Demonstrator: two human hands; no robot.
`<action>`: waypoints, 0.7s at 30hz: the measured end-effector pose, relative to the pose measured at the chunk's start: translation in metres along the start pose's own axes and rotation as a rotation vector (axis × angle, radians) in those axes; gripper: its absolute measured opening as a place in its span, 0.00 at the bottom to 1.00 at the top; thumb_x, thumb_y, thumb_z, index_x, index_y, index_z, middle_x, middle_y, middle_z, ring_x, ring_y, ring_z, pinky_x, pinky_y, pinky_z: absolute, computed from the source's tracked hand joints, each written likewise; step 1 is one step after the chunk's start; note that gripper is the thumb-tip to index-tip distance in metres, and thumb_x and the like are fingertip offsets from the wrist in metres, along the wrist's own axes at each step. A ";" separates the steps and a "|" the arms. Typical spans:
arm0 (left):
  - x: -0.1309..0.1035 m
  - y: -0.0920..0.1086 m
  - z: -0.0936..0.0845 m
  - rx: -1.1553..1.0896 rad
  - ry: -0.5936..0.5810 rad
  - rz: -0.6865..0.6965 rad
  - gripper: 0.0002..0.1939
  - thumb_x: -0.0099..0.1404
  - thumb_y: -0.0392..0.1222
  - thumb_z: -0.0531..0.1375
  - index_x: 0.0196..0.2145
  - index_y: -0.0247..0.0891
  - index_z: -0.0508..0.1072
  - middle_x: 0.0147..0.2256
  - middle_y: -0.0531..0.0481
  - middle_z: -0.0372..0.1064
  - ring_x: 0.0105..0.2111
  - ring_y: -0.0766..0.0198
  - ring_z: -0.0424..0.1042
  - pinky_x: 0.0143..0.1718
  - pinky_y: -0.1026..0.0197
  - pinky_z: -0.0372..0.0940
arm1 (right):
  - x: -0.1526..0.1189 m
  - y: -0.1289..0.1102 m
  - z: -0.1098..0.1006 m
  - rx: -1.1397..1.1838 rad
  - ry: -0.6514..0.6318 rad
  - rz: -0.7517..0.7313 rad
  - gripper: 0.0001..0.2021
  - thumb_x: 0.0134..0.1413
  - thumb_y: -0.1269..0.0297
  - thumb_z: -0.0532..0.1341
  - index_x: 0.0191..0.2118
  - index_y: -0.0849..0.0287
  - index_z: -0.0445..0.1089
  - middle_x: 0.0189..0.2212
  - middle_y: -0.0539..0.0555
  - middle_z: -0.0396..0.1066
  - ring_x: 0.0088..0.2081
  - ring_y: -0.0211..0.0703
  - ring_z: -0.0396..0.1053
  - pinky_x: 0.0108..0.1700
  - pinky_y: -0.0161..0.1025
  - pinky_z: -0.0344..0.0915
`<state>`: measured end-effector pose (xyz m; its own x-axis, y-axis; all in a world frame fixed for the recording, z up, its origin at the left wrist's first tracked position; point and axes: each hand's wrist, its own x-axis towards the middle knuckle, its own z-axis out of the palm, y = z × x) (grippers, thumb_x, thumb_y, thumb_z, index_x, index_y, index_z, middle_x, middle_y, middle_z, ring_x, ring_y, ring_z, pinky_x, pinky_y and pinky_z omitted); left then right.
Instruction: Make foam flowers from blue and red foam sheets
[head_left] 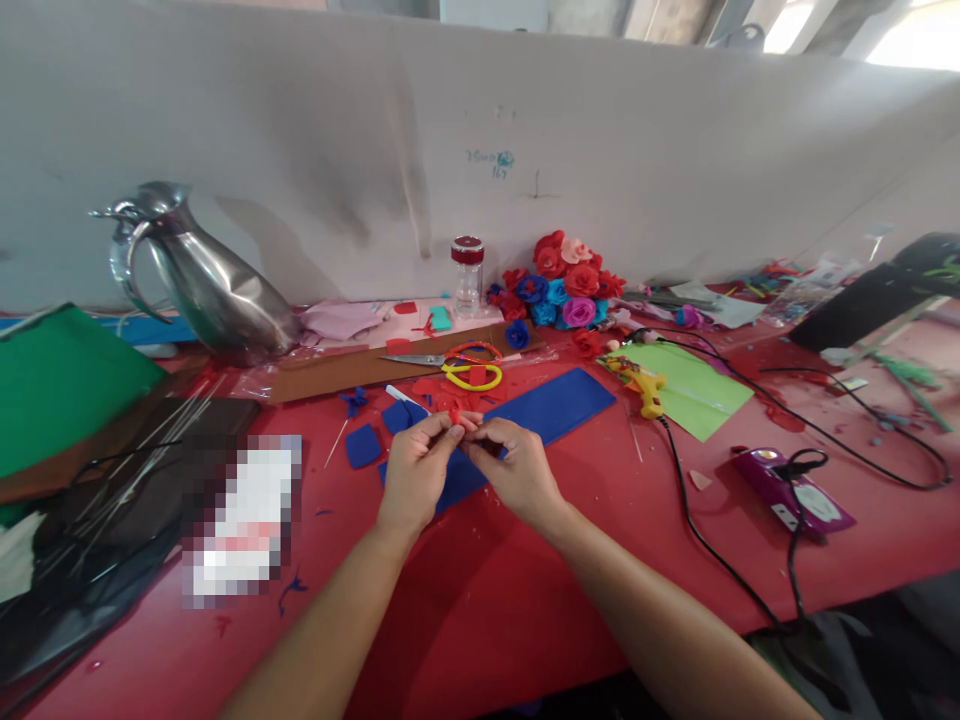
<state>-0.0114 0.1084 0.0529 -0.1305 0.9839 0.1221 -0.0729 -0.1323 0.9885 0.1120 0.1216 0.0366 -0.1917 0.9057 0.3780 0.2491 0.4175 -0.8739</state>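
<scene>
My left hand (418,468) pinches a small red foam petal (454,413) between thumb and fingertips. Close against it, the fingers of my right hand (523,472) are pressed together at the lower end of the petal, partly hidden. Under both hands lies a long blue foam strip (574,402). Cut blue pieces (364,446) rest to the left, near a white pen (405,398). Just beyond my fingertips are yellow-and-red-handled scissors (472,376) and scattered red cut pieces.
A yellow glue gun (643,388) sits on a lime-green sheet (701,395), its black cord trailing right past a purple device (795,495). Behind stand a metal jug (217,270), a glass jar (468,280) and a bunch of foam roses (562,280). Thin sticks lie on black plastic at left.
</scene>
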 end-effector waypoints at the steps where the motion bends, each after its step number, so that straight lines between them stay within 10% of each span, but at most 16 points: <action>1: 0.000 0.000 0.000 -0.003 -0.012 0.010 0.09 0.55 0.46 0.62 0.27 0.39 0.78 0.37 0.46 0.77 0.42 0.54 0.73 0.48 0.54 0.63 | 0.000 0.000 0.000 0.002 -0.001 -0.002 0.07 0.52 0.66 0.59 0.27 0.58 0.73 0.23 0.51 0.69 0.25 0.37 0.63 0.29 0.33 0.59; 21: 0.003 -0.007 -0.002 -0.180 0.007 -0.110 0.07 0.49 0.43 0.67 0.25 0.36 0.79 0.34 0.45 0.78 0.40 0.54 0.74 0.48 0.52 0.64 | -0.001 -0.003 0.000 0.020 0.003 0.055 0.07 0.50 0.66 0.60 0.25 0.58 0.73 0.22 0.50 0.68 0.23 0.35 0.61 0.27 0.32 0.58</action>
<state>-0.0127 0.1118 0.0465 -0.1189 0.9928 0.0135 -0.2622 -0.0445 0.9640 0.1115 0.1195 0.0386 -0.1755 0.9274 0.3304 0.2402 0.3658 -0.8992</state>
